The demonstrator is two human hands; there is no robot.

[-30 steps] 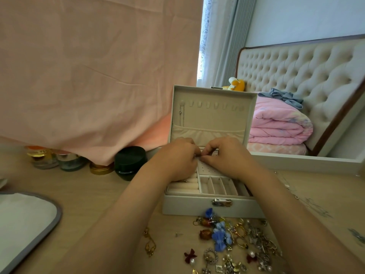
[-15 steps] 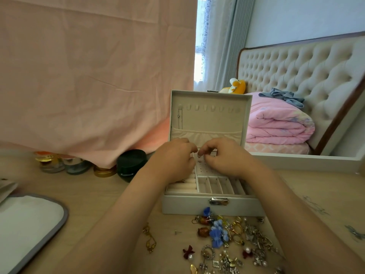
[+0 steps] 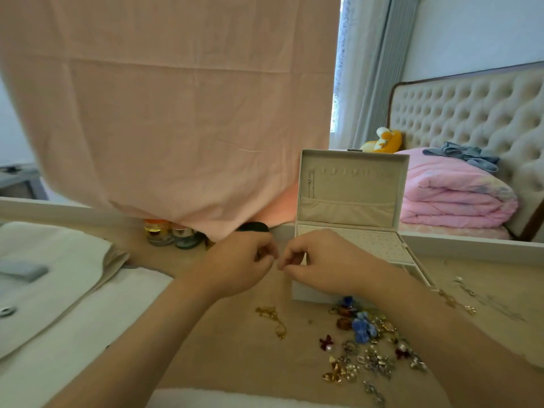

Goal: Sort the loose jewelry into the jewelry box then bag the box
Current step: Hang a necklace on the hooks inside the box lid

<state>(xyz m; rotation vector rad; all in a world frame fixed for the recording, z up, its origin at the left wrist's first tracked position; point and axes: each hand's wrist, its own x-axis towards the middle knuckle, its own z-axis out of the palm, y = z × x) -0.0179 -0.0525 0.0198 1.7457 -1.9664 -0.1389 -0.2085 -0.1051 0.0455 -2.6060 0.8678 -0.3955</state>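
The white jewelry box (image 3: 306,294) stands open on the wooden table, its lid (image 3: 350,187) upright and a perforated earring panel (image 3: 374,242) showing inside. In front of the box's left corner my left hand (image 3: 241,263) and my right hand (image 3: 321,260) meet fingertip to fingertip, fingers curled. They seem to pinch one tiny piece between them, too small to make out. Loose jewelry (image 3: 365,343) lies in a heap in front of the box, with a gold chain (image 3: 273,319) to its left.
A beige fabric bag (image 3: 44,275) lies at the left on a white pad (image 3: 103,319). Small jars (image 3: 170,234) stand at the back under a hanging pink cloth (image 3: 176,113). A few more small pieces (image 3: 459,301) lie right of the box.
Both hands have lifted off the earring panel and drawn back toward me, to the box's left front corner. The view has swung left, bringing the bag into sight.
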